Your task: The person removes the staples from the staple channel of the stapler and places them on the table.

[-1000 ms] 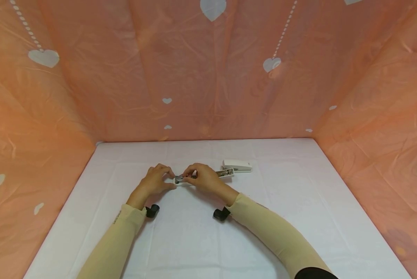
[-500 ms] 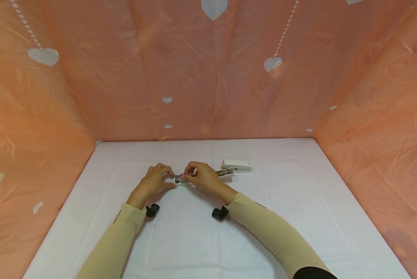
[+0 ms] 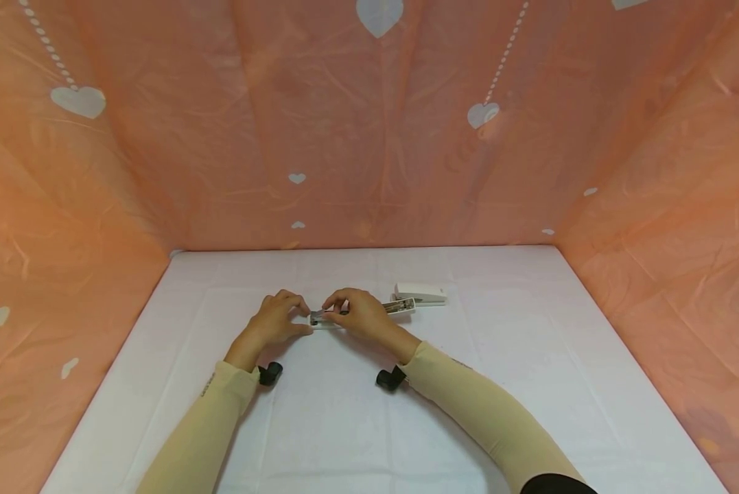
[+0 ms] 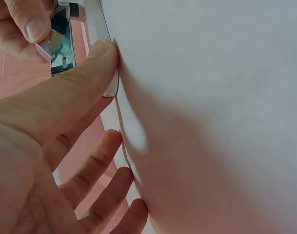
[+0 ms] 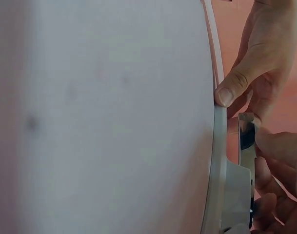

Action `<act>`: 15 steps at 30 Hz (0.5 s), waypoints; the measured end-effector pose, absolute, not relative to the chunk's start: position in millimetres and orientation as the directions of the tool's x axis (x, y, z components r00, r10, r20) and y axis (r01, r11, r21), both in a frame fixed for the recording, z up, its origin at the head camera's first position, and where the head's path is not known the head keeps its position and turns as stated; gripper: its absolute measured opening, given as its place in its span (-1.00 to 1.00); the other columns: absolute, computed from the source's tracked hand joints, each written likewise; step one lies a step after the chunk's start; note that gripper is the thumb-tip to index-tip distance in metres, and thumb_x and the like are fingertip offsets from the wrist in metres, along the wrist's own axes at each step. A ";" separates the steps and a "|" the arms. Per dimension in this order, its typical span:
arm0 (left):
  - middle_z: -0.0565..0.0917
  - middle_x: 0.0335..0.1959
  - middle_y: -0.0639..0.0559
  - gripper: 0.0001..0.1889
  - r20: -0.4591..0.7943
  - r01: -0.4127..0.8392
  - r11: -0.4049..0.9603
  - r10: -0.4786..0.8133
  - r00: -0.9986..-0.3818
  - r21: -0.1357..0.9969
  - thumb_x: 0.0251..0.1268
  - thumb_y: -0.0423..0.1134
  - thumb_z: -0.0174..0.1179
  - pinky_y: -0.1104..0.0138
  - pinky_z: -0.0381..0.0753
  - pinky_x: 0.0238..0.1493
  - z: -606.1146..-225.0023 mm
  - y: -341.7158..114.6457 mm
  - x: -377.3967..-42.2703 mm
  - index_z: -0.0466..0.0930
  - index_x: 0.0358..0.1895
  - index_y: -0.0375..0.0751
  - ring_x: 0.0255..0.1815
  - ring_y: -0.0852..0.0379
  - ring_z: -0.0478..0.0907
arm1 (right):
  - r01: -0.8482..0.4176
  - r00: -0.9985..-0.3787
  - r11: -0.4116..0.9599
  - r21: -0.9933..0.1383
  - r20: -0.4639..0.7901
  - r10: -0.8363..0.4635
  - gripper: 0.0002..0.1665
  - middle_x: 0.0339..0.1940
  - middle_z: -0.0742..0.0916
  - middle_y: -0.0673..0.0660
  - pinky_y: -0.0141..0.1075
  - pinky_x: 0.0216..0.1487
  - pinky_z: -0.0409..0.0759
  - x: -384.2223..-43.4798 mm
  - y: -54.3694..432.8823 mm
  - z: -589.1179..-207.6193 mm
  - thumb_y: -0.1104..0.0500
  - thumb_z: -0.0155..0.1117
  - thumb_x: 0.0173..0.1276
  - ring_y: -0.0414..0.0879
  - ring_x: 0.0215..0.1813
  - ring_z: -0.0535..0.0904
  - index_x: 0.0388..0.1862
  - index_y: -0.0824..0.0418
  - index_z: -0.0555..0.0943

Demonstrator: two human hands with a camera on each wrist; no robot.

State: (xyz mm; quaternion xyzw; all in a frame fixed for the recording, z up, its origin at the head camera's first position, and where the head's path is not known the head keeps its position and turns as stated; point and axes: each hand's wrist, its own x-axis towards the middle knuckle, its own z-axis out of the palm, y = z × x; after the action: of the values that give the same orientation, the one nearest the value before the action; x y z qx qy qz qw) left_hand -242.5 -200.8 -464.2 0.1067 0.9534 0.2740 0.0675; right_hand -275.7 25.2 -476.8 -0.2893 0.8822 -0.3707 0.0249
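An opened white stapler [image 3: 326, 325] lies on the table, its metal magazine [image 4: 63, 41] bare and its lid [image 3: 401, 306] swung back to the right. My left hand [image 3: 276, 319] holds the front end of its base between thumb and index finger; the other fingers are spread behind, as the left wrist view shows. Over the magazine, my right hand [image 3: 359, 314] pinches a small silvery piece [image 4: 42, 50], seemingly a strip of staples, mostly hidden by the fingertips. In the right wrist view the right thumb [image 5: 280, 146] is beside the magazine.
A second white stapler [image 3: 420, 293], its cover down, lies just behind the opened lid. White cloth [image 3: 332, 425] covers the table. Orange curtains [image 3: 369, 137] with pale hearts close off the back and both sides.
My right hand shifts very slightly over the magazine, its fingertips ending a little further left. The left hand and both staplers stay in place.
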 end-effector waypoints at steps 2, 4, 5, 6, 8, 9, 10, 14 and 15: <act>0.52 0.33 -0.27 -0.73 -0.069 0.164 0.828 0.237 -0.969 0.537 0.30 -0.13 0.55 -0.45 0.49 0.19 -464.5 -200.9 -242.6 0.68 -0.08 -0.09 0.34 -0.41 0.37 | -0.494 -0.830 0.555 -0.669 0.173 -0.531 -0.88 -0.36 0.72 -0.15 -0.39 -0.33 0.48 -276.1 25.1 -477.1 0.06 0.51 0.49 -0.28 -0.38 0.54 -0.06 0.02 0.82; 0.53 0.33 -0.27 -0.73 -0.069 0.161 0.827 0.234 -0.970 0.538 0.30 -0.13 0.55 -0.45 0.48 0.19 -465.0 -201.0 -242.6 0.68 -0.08 -0.08 0.35 -0.41 0.36 | -0.494 -0.829 0.552 -0.672 0.174 -0.531 -0.88 -0.36 0.72 -0.14 -0.38 -0.29 0.51 -276.0 25.0 -476.9 0.08 0.50 0.49 -0.29 -0.35 0.56 -0.06 0.03 0.82; 0.53 0.33 -0.27 -0.73 -0.070 0.159 0.827 0.232 -0.970 0.539 0.30 -0.13 0.55 -0.46 0.48 0.18 -464.9 -200.8 -242.4 0.68 -0.07 -0.08 0.35 -0.41 0.36 | -0.494 -0.829 0.551 -0.673 0.173 -0.531 -0.88 -0.36 0.73 -0.14 -0.38 -0.27 0.52 -276.0 25.0 -476.7 0.08 0.50 0.49 -0.29 -0.34 0.58 -0.06 0.03 0.82; 0.52 0.34 -0.27 -0.73 -0.072 0.156 0.827 0.231 -0.970 0.540 0.30 -0.13 0.55 -0.46 0.48 0.19 -464.9 -200.8 -242.2 0.68 -0.07 -0.08 0.35 -0.41 0.36 | -0.492 -0.830 0.551 -0.674 0.172 -0.531 -0.87 -0.36 0.73 -0.14 -0.38 -0.25 0.53 -275.8 25.0 -476.4 0.08 0.50 0.49 -0.30 -0.32 0.59 -0.05 0.04 0.81; 0.52 0.34 -0.28 -0.73 -0.075 0.153 0.826 0.229 -0.971 0.542 0.31 -0.13 0.55 -0.46 0.47 0.19 -464.1 -200.7 -241.8 0.68 -0.07 -0.09 0.36 -0.41 0.35 | -0.487 -0.831 0.548 -0.680 0.166 -0.531 -0.86 -0.34 0.73 -0.13 -0.37 -0.24 0.54 -275.5 25.6 -475.9 0.08 0.50 0.49 -0.30 -0.31 0.59 -0.04 0.04 0.81; 0.52 0.34 -0.28 -0.73 -0.074 0.153 0.826 0.229 -0.970 0.543 0.31 -0.13 0.55 -0.46 0.47 0.19 -463.3 -200.5 -241.5 0.68 -0.06 -0.09 0.36 -0.42 0.35 | -0.484 -0.831 0.546 -0.684 0.164 -0.532 -0.86 -0.34 0.73 -0.12 -0.38 -0.24 0.54 -275.4 26.1 -475.7 0.09 0.50 0.49 -0.30 -0.31 0.59 -0.04 0.05 0.80; 0.52 0.34 -0.28 -0.73 -0.075 0.152 0.826 0.228 -0.971 0.543 0.31 -0.13 0.55 -0.46 0.47 0.19 -463.1 -200.3 -241.2 0.68 -0.06 -0.09 0.36 -0.42 0.35 | -0.483 -0.830 0.542 -0.688 0.162 -0.534 -0.86 -0.33 0.73 -0.12 -0.38 -0.25 0.53 -275.3 26.7 -475.7 0.09 0.50 0.49 -0.29 -0.32 0.58 -0.04 0.05 0.80; 0.52 0.34 -0.29 -0.72 -0.077 0.152 0.825 0.229 -0.970 0.544 0.31 -0.14 0.54 -0.47 0.46 0.20 -462.4 -199.7 -240.5 0.68 -0.05 -0.10 0.37 -0.43 0.35 | -0.486 -0.822 0.520 -0.702 0.165 -0.545 -0.86 -0.33 0.72 -0.09 -0.39 -0.28 0.51 -274.4 28.9 -474.6 0.12 0.49 0.50 -0.27 -0.34 0.55 -0.03 0.07 0.79; 0.52 0.34 -0.29 -0.73 -0.077 0.151 0.825 0.229 -0.970 0.545 0.31 -0.14 0.54 -0.47 0.46 0.20 -462.7 -199.7 -240.4 0.68 -0.05 -0.10 0.37 -0.43 0.35 | -0.490 -0.820 0.517 -0.702 0.170 -0.546 -0.87 -0.33 0.72 -0.09 -0.39 -0.28 0.51 -274.4 29.3 -474.5 0.12 0.49 0.50 -0.27 -0.34 0.54 -0.03 0.07 0.79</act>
State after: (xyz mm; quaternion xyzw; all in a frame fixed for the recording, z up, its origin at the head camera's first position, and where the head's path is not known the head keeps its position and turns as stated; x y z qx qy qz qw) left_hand -240.4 -199.7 -462.7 0.0998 0.9526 0.2787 0.0697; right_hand -274.4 29.3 -474.5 -0.2978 0.8702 -0.3909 0.0361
